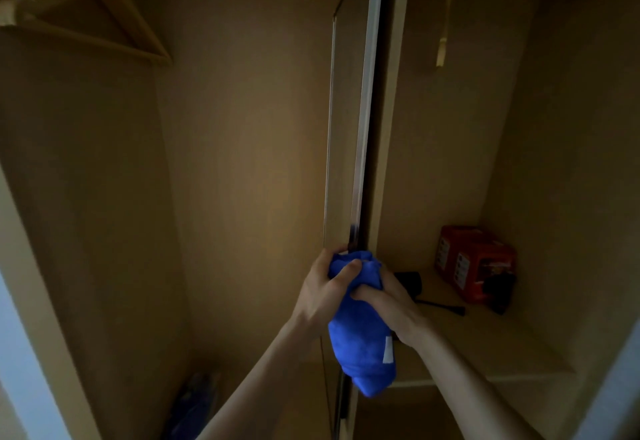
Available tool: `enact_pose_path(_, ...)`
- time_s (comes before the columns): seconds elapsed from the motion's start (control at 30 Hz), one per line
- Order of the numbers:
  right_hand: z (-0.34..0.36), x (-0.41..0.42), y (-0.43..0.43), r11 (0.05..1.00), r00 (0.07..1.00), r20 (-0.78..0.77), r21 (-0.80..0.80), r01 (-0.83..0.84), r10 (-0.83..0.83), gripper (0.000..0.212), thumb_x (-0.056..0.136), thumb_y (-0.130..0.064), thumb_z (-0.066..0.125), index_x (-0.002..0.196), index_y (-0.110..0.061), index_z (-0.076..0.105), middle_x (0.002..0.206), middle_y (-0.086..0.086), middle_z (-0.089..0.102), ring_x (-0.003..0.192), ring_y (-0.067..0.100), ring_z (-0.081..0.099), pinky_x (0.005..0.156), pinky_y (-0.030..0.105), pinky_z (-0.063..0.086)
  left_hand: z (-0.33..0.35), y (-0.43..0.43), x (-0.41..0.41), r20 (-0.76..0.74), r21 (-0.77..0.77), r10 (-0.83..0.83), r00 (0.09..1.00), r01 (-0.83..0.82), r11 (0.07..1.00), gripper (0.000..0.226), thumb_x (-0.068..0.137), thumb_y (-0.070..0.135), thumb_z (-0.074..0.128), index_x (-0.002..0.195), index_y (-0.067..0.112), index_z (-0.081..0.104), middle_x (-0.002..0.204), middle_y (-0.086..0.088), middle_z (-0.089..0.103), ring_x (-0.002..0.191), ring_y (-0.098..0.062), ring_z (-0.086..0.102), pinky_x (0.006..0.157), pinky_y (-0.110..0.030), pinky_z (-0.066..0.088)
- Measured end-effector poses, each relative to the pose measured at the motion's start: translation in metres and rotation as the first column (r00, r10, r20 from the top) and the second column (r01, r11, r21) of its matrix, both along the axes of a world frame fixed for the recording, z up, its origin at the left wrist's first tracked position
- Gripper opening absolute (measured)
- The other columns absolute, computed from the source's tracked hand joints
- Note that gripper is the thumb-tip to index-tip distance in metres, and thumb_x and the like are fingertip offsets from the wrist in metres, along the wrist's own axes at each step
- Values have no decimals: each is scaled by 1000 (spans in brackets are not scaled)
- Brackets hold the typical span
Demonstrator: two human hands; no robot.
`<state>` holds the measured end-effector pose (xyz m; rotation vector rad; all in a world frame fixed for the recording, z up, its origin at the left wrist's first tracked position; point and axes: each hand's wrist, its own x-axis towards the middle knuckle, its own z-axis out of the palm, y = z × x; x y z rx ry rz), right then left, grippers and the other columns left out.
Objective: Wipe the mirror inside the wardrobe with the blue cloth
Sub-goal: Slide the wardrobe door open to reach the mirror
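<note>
A bunched blue cloth (pixel 360 342) with a white tag hangs in front of the wardrobe's central divider. My left hand (pixel 322 295) grips its upper part from the left, thumb pressed into the fabric. My right hand (pixel 389 304) grips it from the right, fingers curled round it. The mirror (pixel 363 110) shows only edge-on, as a narrow shiny strip running up the divider just above the cloth. Its face is hidden from this angle.
The left wardrobe bay (pixel 242 162) is dim, with a wooden hanger (pixel 104 20) at the top left and a bluish item (pixel 197 401) on its floor. On the right shelf (pixel 485 342) stand a red box (pixel 476 263) and dark objects (pixel 408 282).
</note>
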<state>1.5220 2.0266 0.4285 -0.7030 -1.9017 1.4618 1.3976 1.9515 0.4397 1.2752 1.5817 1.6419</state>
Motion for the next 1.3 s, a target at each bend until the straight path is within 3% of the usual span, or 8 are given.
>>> enact_pose_path(0.1, -8, 7, -10, 1000, 1000, -4, 13, 13, -13, 42, 73, -34, 71, 111, -51, 62, 109, -12, 72, 101, 7, 69, 88, 31, 53, -9, -6, 6, -18, 31, 3, 1000, -3, 1000, 43, 84, 56, 62, 124, 39, 58, 118, 14, 67, 111, -2, 63, 99, -38, 54)
enact_pose_path(0.17, -12, 12, -17, 999, 999, -23, 28, 41, -40, 42, 77, -30, 72, 112, -51, 63, 111, -14, 71, 104, 4, 68, 83, 24, 55, -15, -11, 12, -36, 42, 10, 999, -8, 999, 41, 83, 60, 61, 119, 41, 57, 118, 12, 65, 109, 0, 61, 96, -35, 54)
enact_pose_path(0.3, -17, 26, -32, 997, 997, -55, 57, 60, -57, 41, 75, -29, 74, 111, -48, 66, 113, -15, 71, 108, 3, 66, 82, 14, 53, -22, -25, 28, -118, 73, 53, 992, -45, 996, 37, 84, 61, 58, 115, 42, 52, 115, 15, 58, 106, 11, 55, 78, -7, 46)
enact_pose_path(0.4, -16, 37, -43, 996, 997, -58, 60, 60, -56, 40, 71, -36, 74, 108, -50, 66, 112, -15, 72, 106, 2, 67, 81, 14, 53, -25, -37, 39, -138, 87, 53, 989, -41, 995, 31, 93, 52, 61, 119, 37, 52, 116, 13, 55, 107, 11, 53, 77, -2, 44)
enact_pose_path(0.7, -12, 75, -62, 994, 995, -86, 100, -31, 40, 34, 77, -25, 70, 108, -41, 71, 112, -8, 73, 105, 9, 68, 82, 17, 54, -26, -68, 76, -155, 76, 88, 984, -77, 994, 39, 93, 55, 62, 122, 32, 49, 115, 13, 52, 105, 8, 53, 83, -19, 50)
enact_pose_path(0.87, -9, 98, -66, 992, 994, -73, 95, -79, 86, 35, 81, -18, 69, 115, -27, 70, 115, -1, 72, 110, 15, 67, 94, 37, 54, -26, -80, 103, -134, 79, 114, 984, -104, 991, 48, 93, 55, 63, 134, 34, 47, 122, 18, 50, 111, 10, 52, 86, -16, 50)
enact_pose_path(1.1, -6, 121, -77, 990, 990, -68, 81, -118, 123, 35, 79, -21, 70, 112, -32, 69, 112, -3, 73, 106, 13, 69, 87, 30, 54, -21, -95, 129, -99, 77, 140, 985, -132, 988, 47, 90, 55, 63, 131, 34, 50, 125, 8, 57, 114, -6, 60, 94, -42, 57)
enact_pose_path(1.3, -6, 143, -88, 985, 984, -62, 63, -161, 165, 33, 79, -19, 69, 110, -33, 70, 112, -1, 73, 106, 15, 69, 90, 33, 55, -23, -107, 156, -86, 94, 193, 977, -185, 978, 50, 86, 60, 61, 128, 36, 50, 122, 9, 56, 111, -6, 60, 92, -42, 58)
